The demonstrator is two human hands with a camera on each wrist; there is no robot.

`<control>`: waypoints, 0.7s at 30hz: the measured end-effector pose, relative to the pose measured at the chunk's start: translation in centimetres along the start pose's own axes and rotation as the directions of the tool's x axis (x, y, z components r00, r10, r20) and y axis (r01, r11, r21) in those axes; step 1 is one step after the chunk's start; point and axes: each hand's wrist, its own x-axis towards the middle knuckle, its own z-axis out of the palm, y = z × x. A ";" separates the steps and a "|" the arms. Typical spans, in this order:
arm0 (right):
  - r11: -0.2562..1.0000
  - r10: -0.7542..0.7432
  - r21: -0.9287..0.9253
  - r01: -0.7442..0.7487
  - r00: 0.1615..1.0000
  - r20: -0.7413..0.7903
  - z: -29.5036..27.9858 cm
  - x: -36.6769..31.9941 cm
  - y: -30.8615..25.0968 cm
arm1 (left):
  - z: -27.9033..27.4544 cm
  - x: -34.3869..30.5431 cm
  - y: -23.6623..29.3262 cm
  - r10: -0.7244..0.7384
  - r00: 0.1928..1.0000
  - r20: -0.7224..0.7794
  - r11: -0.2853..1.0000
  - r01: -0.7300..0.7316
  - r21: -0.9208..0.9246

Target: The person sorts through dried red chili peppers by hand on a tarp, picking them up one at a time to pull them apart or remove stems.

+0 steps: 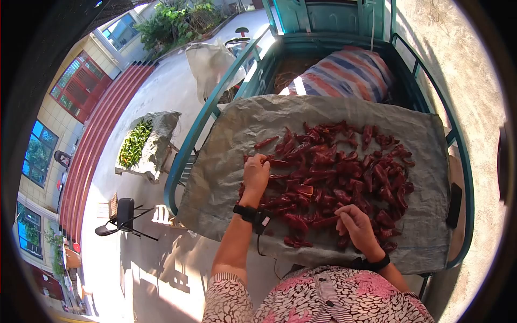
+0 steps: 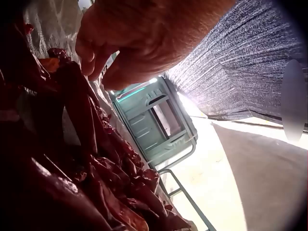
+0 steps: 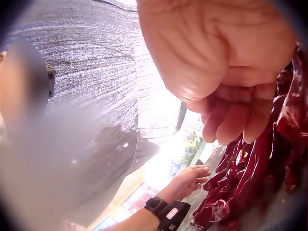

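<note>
Dark red dried chili peppers (image 1: 323,177) lie in a wide heap on a grey woven sheet (image 1: 226,145). At the heap's left side, my left hand (image 1: 257,175) reaches down with bent fingers. In the left wrist view its fingertips (image 2: 88,67) are right at the peppers; I cannot tell whether they grip one. My right hand (image 1: 354,226) is over the near edge of the heap, its fingers curled. One long chili pepper (image 1: 325,221) points left from its fingertips, seemingly pinched there. The right wrist view shows curled fingers (image 3: 233,120) close above other peppers, with the thumb hidden.
The sheet lies over the bed of a green metal cart with side rails (image 1: 186,156). A striped bundle (image 1: 350,75) lies behind it. To the left stand a black folding chair (image 1: 125,215) and a low stand with green peppers (image 1: 135,144). A wall runs along the right.
</note>
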 end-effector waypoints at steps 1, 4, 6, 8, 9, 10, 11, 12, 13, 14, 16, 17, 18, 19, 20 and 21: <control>1.000 0.000 0.005 0.000 1.000 -0.003 0.0 0.0 0.3 | 0.5 0.3 0.1 0.014 0.999 0.040 0.998 -0.011 -0.060; 1.000 0.006 0.012 -0.006 1.000 -0.010 0.0 0.3 0.5 | 2.4 0.8 2.1 0.138 0.988 0.065 0.982 -0.128 -0.140; 1.000 0.016 0.010 -0.016 1.000 -0.004 0.3 0.3 0.9 | 4.1 0.9 3.6 0.327 0.945 -0.024 0.944 -0.328 -0.042; 1.000 0.017 -0.003 -0.017 1.000 0.006 0.6 0.4 1.0 | 5.1 1.2 4.2 0.322 0.945 0.060 0.943 -0.325 0.067; 1.000 0.011 -0.027 -0.011 1.000 0.016 0.7 0.5 1.0 | 5.6 1.5 4.3 0.318 0.943 0.098 0.937 -0.328 0.119; 0.999 0.006 -0.053 -0.004 1.000 0.024 0.7 0.4 0.9 | 6.0 1.7 4.1 0.317 0.943 0.099 0.934 -0.329 0.141; 0.997 0.002 -0.078 0.001 1.000 0.030 0.7 0.2 0.8 | 6.4 1.7 3.7 0.318 0.943 0.101 0.930 -0.331 0.162; 0.995 -0.001 -0.102 0.005 0.999 0.034 0.5 0.2 0.8 | 6.4 1.7 3.9 0.320 0.941 0.106 0.925 -0.335 0.181; 0.994 0.002 -0.107 0.001 1.000 0.021 0.3 0.2 0.7 | 6.3 1.7 4.2 0.324 0.944 0.062 0.928 -0.330 0.171; 0.994 0.006 -0.110 -0.006 1.000 0.007 0.1 0.3 0.7 | 6.2 1.5 4.3 0.326 0.945 0.021 0.932 -0.325 0.161; 0.996 0.008 -0.087 -0.010 1.000 -0.024 -0.1 0.4 0.7 | 4.7 0.8 5.1 0.352 0.936 0.008 0.932 -0.351 0.086; 0.998 0.004 -0.062 -0.007 0.999 -0.044 -0.1 0.5 0.6 | 3.7 0.4 5.4 0.380 0.924 0.034 0.925 -0.381 0.019; 0.999 0.001 -0.037 -0.004 0.998 -0.063 -0.1 0.7 0.6 | 2.6 -0.3 5.8 0.408 0.911 0.058 0.913 -0.405 -0.048; 1.000 0.001 -0.002 -0.002 0.997 -0.072 0.0 0.9 0.6 | 1.5 -1.3 6.4 0.330 0.931 0.158 0.928 -0.289 -0.236; 0.999 0.002 0.032 0.001 0.997 -0.082 0.0 1.1 0.6 | 0.2 -2.7 7.0 0.264 0.926 0.269 0.905 -0.142 -0.401; 0.998 0.001 0.065 0.005 0.996 -0.092 0.1 1.3 0.5 | -0.8 -4.0 7.6 0.217 0.898 0.384 0.845 0.025 -0.535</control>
